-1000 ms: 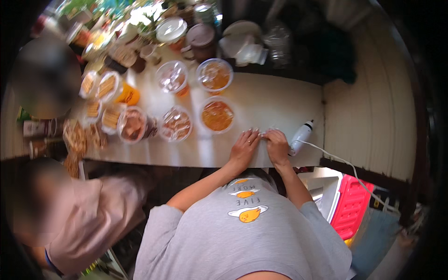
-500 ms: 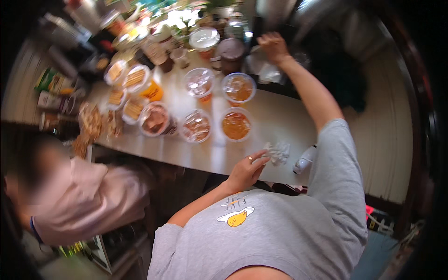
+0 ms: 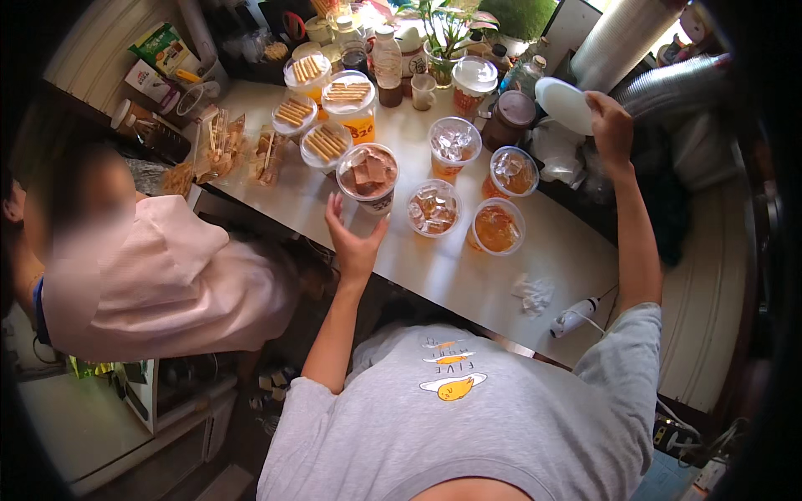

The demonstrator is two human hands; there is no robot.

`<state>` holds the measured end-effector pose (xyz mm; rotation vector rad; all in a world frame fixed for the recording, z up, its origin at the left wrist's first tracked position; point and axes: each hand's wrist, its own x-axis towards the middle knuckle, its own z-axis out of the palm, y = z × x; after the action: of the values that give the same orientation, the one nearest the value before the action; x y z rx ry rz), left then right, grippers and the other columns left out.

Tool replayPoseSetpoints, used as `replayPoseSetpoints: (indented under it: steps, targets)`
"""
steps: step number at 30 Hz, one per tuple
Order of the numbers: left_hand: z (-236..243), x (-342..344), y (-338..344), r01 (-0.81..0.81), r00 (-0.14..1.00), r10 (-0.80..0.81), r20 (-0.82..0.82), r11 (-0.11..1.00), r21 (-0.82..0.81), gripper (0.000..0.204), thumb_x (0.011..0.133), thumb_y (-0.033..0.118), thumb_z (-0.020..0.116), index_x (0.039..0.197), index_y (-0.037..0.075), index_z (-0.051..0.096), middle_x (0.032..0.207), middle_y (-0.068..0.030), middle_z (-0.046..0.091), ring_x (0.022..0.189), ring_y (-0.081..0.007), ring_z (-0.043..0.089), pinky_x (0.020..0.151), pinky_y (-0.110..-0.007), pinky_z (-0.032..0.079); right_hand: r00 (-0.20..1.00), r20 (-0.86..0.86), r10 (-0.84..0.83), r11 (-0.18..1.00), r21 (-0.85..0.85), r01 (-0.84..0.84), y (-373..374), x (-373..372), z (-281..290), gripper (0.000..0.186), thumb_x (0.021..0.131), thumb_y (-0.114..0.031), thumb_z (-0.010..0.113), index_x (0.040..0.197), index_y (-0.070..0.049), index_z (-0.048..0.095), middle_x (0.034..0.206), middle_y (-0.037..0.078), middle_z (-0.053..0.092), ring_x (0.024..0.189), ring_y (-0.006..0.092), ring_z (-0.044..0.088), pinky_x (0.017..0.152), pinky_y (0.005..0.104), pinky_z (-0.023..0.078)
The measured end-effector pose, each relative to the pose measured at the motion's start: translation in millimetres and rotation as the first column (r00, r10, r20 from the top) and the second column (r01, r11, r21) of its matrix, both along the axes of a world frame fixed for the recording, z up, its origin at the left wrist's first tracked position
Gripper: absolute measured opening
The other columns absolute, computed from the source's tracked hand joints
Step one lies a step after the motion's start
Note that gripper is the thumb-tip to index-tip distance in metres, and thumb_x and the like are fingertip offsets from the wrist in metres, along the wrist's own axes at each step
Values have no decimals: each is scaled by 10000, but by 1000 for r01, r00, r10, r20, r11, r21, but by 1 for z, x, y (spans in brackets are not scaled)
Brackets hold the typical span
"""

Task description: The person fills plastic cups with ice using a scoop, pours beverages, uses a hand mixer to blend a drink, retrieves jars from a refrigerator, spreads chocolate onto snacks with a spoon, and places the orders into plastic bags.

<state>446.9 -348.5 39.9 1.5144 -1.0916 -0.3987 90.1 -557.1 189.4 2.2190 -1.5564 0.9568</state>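
Note:
My right hand [image 3: 611, 125], raised at the table's far right, pinches a whitish round lid [image 3: 561, 105] by its edge. My left hand [image 3: 355, 246] is open, thumb and fingers spread close to the base of a cup with brown chunks [image 3: 369, 172]; whether it touches the cup I cannot tell. To the right of that cup are several clear cups with ice and amber drink, among them one [image 3: 433, 208] nearest it and one [image 3: 497, 226] at the front. Cups topped with biscuit sticks [image 3: 326, 144] are grouped behind it on the left.
A crumpled tissue [image 3: 533, 294] and a white corded device [image 3: 576, 317] lie at the table's right front. Bottles [image 3: 386, 58], a lidded cup [image 3: 474, 83] and a potted plant [image 3: 443, 42] line the back. Bagged biscuits [image 3: 221, 149] lie left. Another person [image 3: 159, 275] is at my left.
My left hand has moved left from the tissue to the brown-chunk cup, its fingers spreading. My right hand has lifted away from the back-right clutter and now shows a lid. The view has shifted.

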Motion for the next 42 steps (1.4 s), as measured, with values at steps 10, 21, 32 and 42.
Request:
replayPoseSetpoints:
  steps: [10, 21, 32, 42]
  targets:
    - [12, 0, -40, 55, 997, -63, -43, 986, -155, 758, 607, 183, 818, 1190, -34, 385, 1116, -176, 499, 1034, -266, 496, 887, -355, 392, 995, 89, 44, 997, -69, -38, -33, -16, -1, 113, 746, -19, 528, 827, -34, 605, 831, 138, 615, 816, 306, 601, 708, 345, 476]
    - [23, 9, -33, 97, 986, -103, -131, 994, -47, 748, 593, 142, 815, 1191, -14, 394, 1101, -126, 523, 1004, -216, 517, 877, -324, 404, 829, -541, 145, 980, 193, -46, -29, -15, -59, 106, 736, -63, 506, 738, -131, 588, 756, 56, 622, 817, 213, 624, 711, 319, 494]
    - [19, 35, -23, 252, 942, -246, -230, 968, -6, 722, 650, 57, 693, 1263, -7, 318, 1219, -147, 435, 1128, -246, 429, 975, -354, 316, 979, 116, 169, 967, -210, -142, 35, 75, 47, 194, 784, -113, 615, 970, -121, 667, 754, 51, 657, 694, 145, 604, 610, 258, 488]
    - [44, 52, -22, 185, 566, -69, -822, 982, 45, 503, 887, 514, 391, 927, 36, 541, 843, -60, 577, 778, -182, 578, 735, -315, 451, 477, 786, -394, 339, 606, -719, 65, 228, -73, 174, 795, -181, 671, 829, -18, 624, 635, -7, 560, 468, 37, 438, 388, 191, 332]
